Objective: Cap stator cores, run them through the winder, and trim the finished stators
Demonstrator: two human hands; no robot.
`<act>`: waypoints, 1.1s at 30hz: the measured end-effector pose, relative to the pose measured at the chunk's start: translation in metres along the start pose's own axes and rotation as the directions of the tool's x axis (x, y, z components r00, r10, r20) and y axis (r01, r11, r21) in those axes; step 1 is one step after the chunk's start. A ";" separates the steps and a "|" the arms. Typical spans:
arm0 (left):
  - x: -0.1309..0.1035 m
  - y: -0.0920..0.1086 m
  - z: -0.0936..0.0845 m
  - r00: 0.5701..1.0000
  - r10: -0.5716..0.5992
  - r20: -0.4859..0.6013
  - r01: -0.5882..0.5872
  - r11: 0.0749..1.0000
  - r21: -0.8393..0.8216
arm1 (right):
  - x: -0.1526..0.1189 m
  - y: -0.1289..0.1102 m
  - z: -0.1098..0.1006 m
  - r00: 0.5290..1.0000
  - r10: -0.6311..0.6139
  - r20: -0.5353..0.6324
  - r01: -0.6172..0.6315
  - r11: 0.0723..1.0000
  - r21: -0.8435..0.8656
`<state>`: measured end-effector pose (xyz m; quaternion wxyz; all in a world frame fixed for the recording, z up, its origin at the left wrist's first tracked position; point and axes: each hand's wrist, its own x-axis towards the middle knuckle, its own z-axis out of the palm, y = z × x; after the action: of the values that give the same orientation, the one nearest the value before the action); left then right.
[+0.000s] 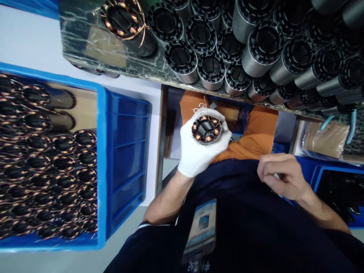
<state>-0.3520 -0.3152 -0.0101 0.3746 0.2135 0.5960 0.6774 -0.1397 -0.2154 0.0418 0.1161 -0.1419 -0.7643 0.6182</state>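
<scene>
My left hand, in a white glove, is closed around a motor stator. Copper windings ring the stator's dark slotted opening, which faces up at me. A thin copper wire sticks up from its far edge. Over at the right, my bare right hand has its fingers curled in, close to my dark shirt and apart from the stator. A small pale spot shows between those fingers, too small to name. Beyond both hands, several stators without visible copper stand along the bench edge.
A blue crate on the left holds rows of copper-wound stators. Another wound stator with loose wires stands on the bench's left end. At the right is a blue bin of dark parts, with plastic-wrapped cardboard beyond it.
</scene>
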 end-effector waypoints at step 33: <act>-0.012 0.032 -0.007 0.766 0.384 0.516 -0.642 0.416 0.644 | 0.042 -0.016 -0.041 0.979 -0.116 0.168 0.204 0.590 -0.781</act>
<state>-0.3576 -0.3291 0.0217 0.0930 0.6261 0.6732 0.3823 -0.1652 -0.1657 0.0663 0.0581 -0.0785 -0.9732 0.2080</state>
